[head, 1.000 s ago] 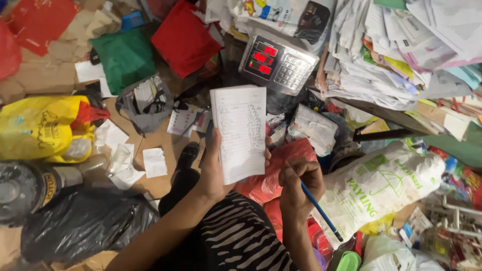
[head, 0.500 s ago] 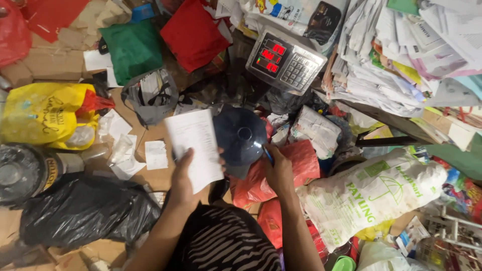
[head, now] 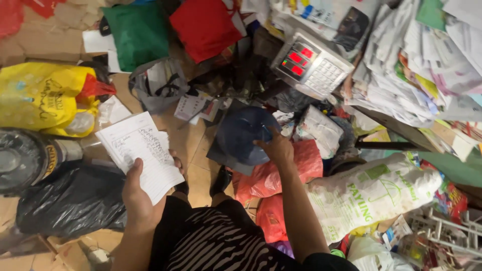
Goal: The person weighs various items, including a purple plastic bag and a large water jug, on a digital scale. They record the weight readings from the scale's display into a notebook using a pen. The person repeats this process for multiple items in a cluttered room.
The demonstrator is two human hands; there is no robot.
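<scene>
The floor (head: 193,145) is made of tan tiles. A yellow bag (head: 42,98) and a black bag (head: 68,203) lie on it at the left. Far off lie a green bag (head: 135,30) and a red bag (head: 203,25). A grey bag (head: 158,88) sits near the middle, with loose papers (head: 193,106) beside it.

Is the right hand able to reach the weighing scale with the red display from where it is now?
Probably yes: the right hand rests on the dark round object, and the scale lies just beyond, nothing between.
</scene>
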